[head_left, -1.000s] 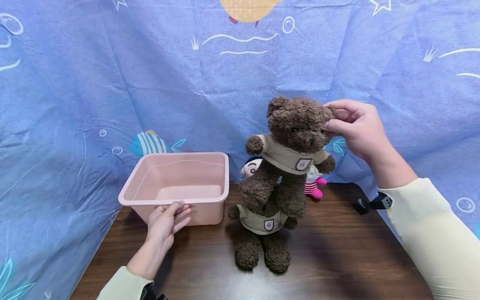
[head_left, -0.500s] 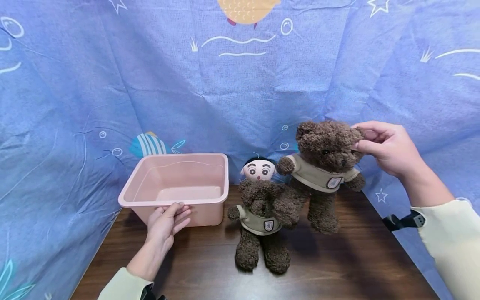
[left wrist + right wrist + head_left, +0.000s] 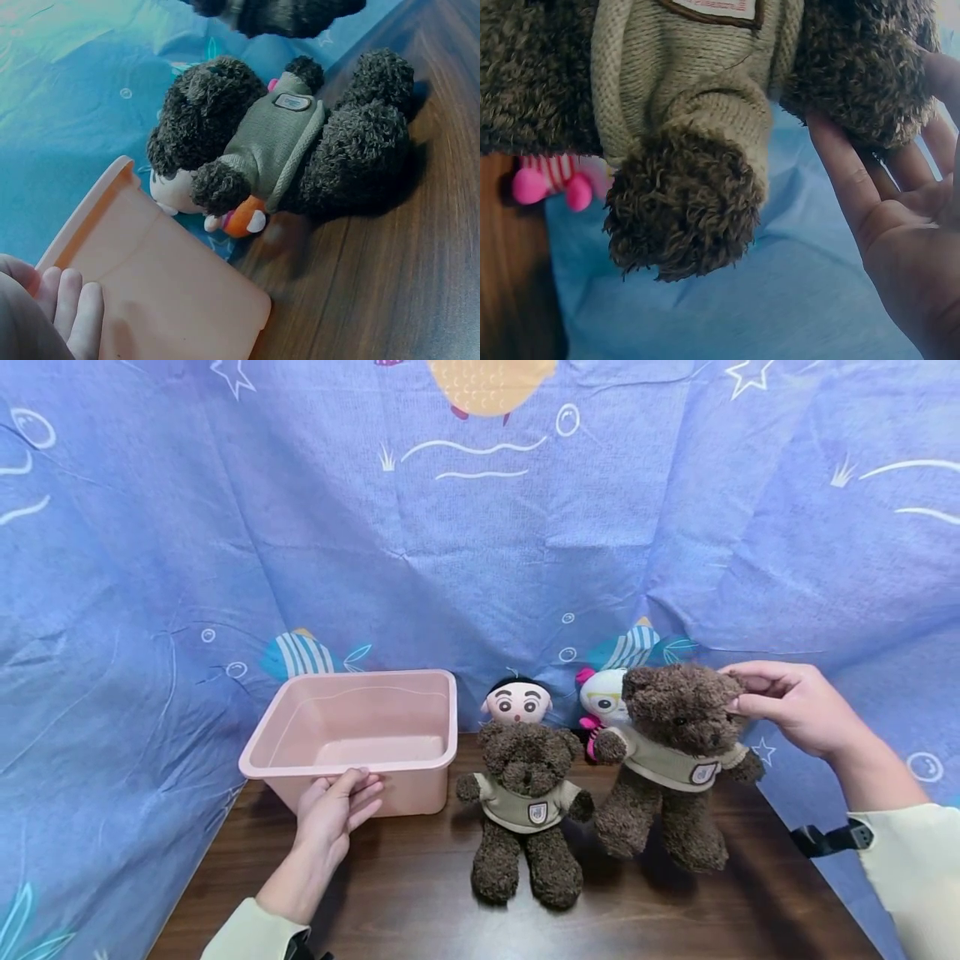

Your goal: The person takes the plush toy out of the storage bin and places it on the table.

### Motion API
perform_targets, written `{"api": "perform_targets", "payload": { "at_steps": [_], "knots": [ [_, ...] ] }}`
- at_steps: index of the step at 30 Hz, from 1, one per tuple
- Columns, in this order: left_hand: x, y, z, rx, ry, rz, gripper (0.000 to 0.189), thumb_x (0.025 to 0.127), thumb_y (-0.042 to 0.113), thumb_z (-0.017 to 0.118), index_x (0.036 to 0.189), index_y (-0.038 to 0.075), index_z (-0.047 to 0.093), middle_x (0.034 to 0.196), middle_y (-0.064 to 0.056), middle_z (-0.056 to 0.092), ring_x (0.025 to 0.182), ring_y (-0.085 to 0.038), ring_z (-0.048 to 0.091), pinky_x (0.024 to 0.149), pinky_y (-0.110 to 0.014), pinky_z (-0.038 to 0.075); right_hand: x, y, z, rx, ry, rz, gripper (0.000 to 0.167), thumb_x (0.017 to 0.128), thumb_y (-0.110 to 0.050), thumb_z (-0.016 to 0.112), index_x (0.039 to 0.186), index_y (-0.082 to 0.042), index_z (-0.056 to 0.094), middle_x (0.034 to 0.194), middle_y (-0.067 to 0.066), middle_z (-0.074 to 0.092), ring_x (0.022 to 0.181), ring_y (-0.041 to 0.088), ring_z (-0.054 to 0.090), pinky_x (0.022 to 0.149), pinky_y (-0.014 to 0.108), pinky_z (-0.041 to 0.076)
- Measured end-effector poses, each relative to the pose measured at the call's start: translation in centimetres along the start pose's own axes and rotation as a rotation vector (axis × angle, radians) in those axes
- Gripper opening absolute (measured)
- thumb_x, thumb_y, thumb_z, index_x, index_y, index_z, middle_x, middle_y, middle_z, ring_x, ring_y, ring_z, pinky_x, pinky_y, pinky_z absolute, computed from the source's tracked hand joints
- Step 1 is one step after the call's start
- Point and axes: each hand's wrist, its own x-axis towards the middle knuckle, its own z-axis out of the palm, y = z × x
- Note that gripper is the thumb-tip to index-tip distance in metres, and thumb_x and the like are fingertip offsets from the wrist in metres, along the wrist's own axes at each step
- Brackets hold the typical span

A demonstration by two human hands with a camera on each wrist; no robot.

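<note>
My right hand [image 3: 798, 706] pinches the ear side of a dark brown teddy bear's head [image 3: 678, 702]. This bear, in a beige knit sweater with a badge, hangs upright over the table's right part. The right wrist view shows its paw [image 3: 682, 202] and sweater close up, with my thumb and fingers at the furry head. A matching teddy bear [image 3: 528, 802] sits at the table's middle, facing me. At the left, my left hand [image 3: 333, 806] holds the front rim of a pink plastic bin [image 3: 412, 789], thumb at the lip and fingers along the outer wall.
Behind the sitting bear is a doll with a black-haired head [image 3: 517, 700]. A white and pink plush toy [image 3: 600, 697] is at the back right, partly covered by the held bear. The dark wooden table [image 3: 420, 893] meets a blue printed cloth [image 3: 420, 568] at the back and sides.
My right hand has carried its bear right and down, from in front of the sitting bear to beside it. The sitting bear, doll and plush toy show more. The left hand stays at the bin.
</note>
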Motion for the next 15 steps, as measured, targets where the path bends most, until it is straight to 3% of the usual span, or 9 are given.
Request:
{"api": "perform_targets", "payload": {
  "at_steps": [6, 15],
  "knots": [
    [-0.1, 0.0, 0.0, -0.009, 0.009, 0.0, 0.011, 0.097, 0.01, 0.064, 0.105, 0.009, 0.056, 0.079, 0.006, 0.077, 0.084, -0.011, 0.077, 0.077, -0.033, 0.065, -1.2, 2.8, 0.7, -0.138, -0.001, 0.046, 0.043, 0.087, 0.012, 0.07, 0.126, -0.005, 0.069, 0.101, -0.013, 0.078, 0.078, 0.008, 0.073, 0.071, 0.022, 0.06],
    [-0.2, 0.0, 0.0, -0.016, 0.012, 0.001, 0.01, 0.096, 0.011, 0.067, 0.103, 0.011, 0.06, 0.081, 0.004, 0.078, 0.082, -0.011, 0.077, 0.078, -0.033, 0.065, -2.4, 6.8, 2.4, -0.037, -0.143, 0.027, 0.042, 0.09, 0.01, 0.068, 0.131, 0.002, 0.064, 0.113, -0.014, 0.076, 0.087, 0.01, 0.075, 0.075, 0.025, 0.062]
  ]
}}
